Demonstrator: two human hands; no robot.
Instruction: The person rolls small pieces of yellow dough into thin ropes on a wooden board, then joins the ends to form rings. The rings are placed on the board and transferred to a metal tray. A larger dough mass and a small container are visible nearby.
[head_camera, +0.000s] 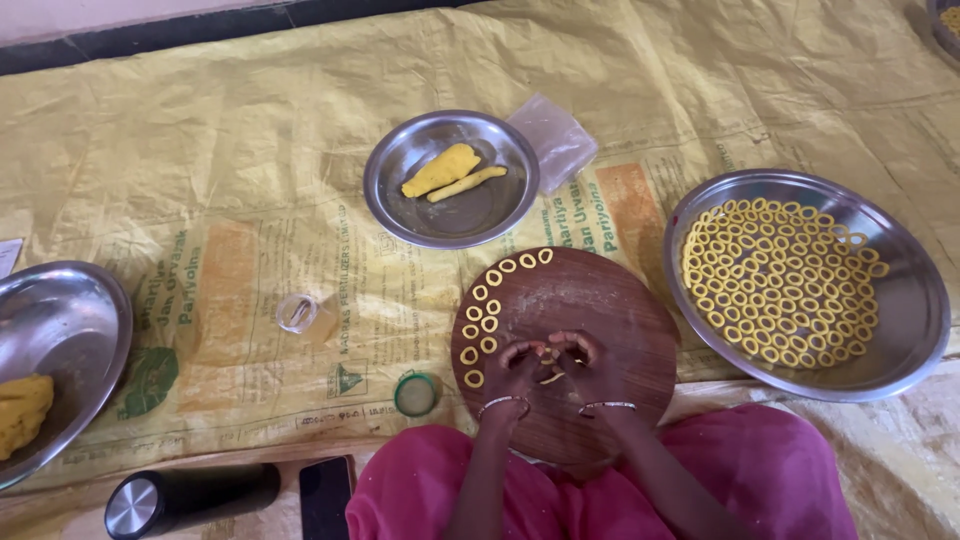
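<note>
My left hand (515, 368) and my right hand (588, 362) meet over a round wooden board (610, 310), fingertips pinching a small piece of yellow dough (547, 355) between them. A thin yellow dough strip (552, 378) lies on the board just below the hands. Several yellow dough rings (488, 305) curve along the board's left edge. A large steel plate (905, 300) to the right holds several finished rings. A smaller steel plate (400, 170) beyond the board carries two pieces of yellow dough (448, 172).
A steel bowl (70, 320) with a yellow dough lump sits at far left. A small clear jar (297, 312), a green lid (414, 394), a plastic bag (555, 135), a black flask (190, 497) and a dark phone (326, 495) lie on the yellow woven sheet (200, 130).
</note>
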